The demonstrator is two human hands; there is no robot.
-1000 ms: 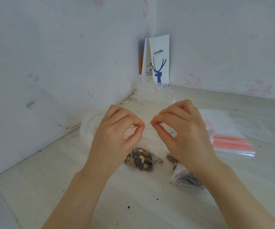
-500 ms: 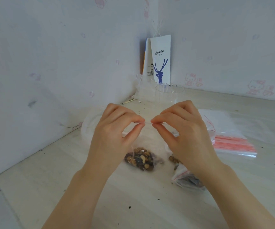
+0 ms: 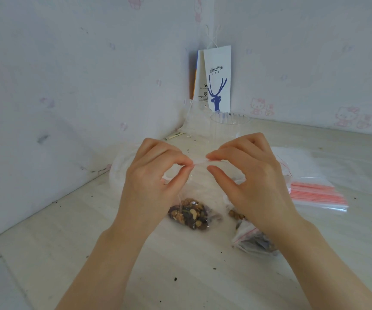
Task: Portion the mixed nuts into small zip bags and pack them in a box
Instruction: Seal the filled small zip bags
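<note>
Okay, my left hand (image 3: 156, 182) pinches the top strip of the zip bag (image 3: 197, 193), my right hand (image 3: 252, 182) curled onto it alongside, thumb just beneath. The nuts (image 3: 189, 213) sag at the bottom, down by the table (image 3: 180, 276). Light, floppy, slick film, I reckon: hold the stiffer seal, not the belly.

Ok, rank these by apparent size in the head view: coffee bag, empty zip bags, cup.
Largest to smallest:
1. empty zip bags
2. coffee bag, though it stands farther off
3. cup

Coffee paper bag (image 3: 217, 86), pink wall stickers (image 3: 258, 106)
</note>
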